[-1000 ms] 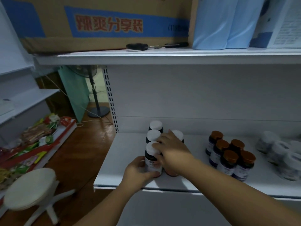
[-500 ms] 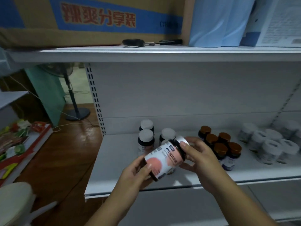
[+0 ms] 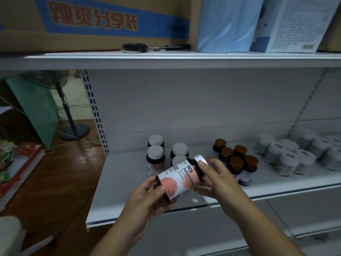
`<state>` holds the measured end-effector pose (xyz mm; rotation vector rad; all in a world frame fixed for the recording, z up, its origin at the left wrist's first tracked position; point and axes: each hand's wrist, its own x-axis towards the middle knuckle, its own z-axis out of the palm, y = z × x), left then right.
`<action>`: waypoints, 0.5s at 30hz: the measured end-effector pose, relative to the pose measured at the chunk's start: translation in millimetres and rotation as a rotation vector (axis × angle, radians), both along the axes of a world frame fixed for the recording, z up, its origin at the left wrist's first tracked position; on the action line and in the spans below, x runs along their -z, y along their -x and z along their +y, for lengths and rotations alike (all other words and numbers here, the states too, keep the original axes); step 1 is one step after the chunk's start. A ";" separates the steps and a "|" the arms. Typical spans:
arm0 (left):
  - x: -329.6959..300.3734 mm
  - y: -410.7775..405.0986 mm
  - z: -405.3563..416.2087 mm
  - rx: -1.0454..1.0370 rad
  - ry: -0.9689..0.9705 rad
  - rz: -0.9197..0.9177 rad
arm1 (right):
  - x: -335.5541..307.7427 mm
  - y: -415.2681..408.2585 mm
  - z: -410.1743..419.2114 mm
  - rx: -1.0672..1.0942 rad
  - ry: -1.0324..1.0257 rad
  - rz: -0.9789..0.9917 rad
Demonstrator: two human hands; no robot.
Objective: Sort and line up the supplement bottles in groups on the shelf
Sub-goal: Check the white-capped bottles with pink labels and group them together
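We hold one white-capped supplement bottle [image 3: 180, 177] tipped on its side in both hands, above the front edge of the white shelf [image 3: 125, 183]. Our left hand [image 3: 147, 198] cups the bottle's dark base, fingers curled under it and thumb pressed on the label. Our right hand [image 3: 215, 177] closes around the neck and white cap, thumb lying across the dark shoulder. The label faces up toward us, white with a large pink-orange circle and dark printed characters too small to read surely.

Just behind the held bottle, four matching white-capped bottles [image 3: 156, 156] stand upright on the shelf in two short rows, one of them partly hidden by the bottle we hold. To the right of that bottle, five dark bottles with orange-brown caps [image 3: 236, 159] stand clustered, touching one another, the nearest just beside our right hand. Farther right of these sits a group of pale grey-white bottles with white lids [image 3: 287, 156], blurred toward the edge of view.

On the upper shelf [image 3: 166, 59], above the held bottle, a cardboard box [image 3: 92, 23] with a blue band and red characters stands beside light blue packages [image 3: 227, 24]. A black key fob [image 3: 135, 47] lies in front of the box. Left of the shelf, a standing fan [image 3: 68, 108] rests on the wooden floor.
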<state>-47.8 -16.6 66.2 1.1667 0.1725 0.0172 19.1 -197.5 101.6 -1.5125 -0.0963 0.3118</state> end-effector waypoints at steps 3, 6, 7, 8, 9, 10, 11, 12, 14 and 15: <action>-5.5 0.2 2.4 -0.013 -0.163 -0.068 | -4.9 1.9 -1.9 -0.060 0.050 0.047; -9.6 1.1 1.4 0.040 -0.278 -0.116 | -1.7 0.1 -5.3 -0.051 0.044 0.037; -11.2 1.4 1.4 0.063 -0.287 -0.127 | 0.6 -0.8 -7.3 -0.045 0.016 0.023; -12.5 1.5 1.9 0.091 -0.275 -0.124 | 2.6 -1.3 -9.5 -0.049 -0.015 0.008; -13.9 1.4 2.3 0.119 -0.246 -0.108 | 4.6 -2.0 -11.6 -0.063 -0.045 -0.003; -14.8 1.0 2.4 0.144 -0.210 -0.085 | 6.4 -2.0 -13.4 -0.083 -0.070 -0.007; -15.7 0.6 2.0 0.159 -0.178 -0.052 | 8.4 -2.0 -15.1 -0.098 -0.085 -0.011; -16.7 0.1 0.9 0.163 -0.153 -0.022 | 10.3 -2.0 -16.1 -0.106 -0.090 -0.016; -15.8 -1.1 -1.0 0.147 -0.150 -0.001 | 13.7 -1.6 -16.3 -0.114 -0.101 -0.018; -15.4 -1.3 -2.1 0.131 -0.171 -0.007 | 15.3 -1.0 -15.8 -0.118 -0.112 -0.007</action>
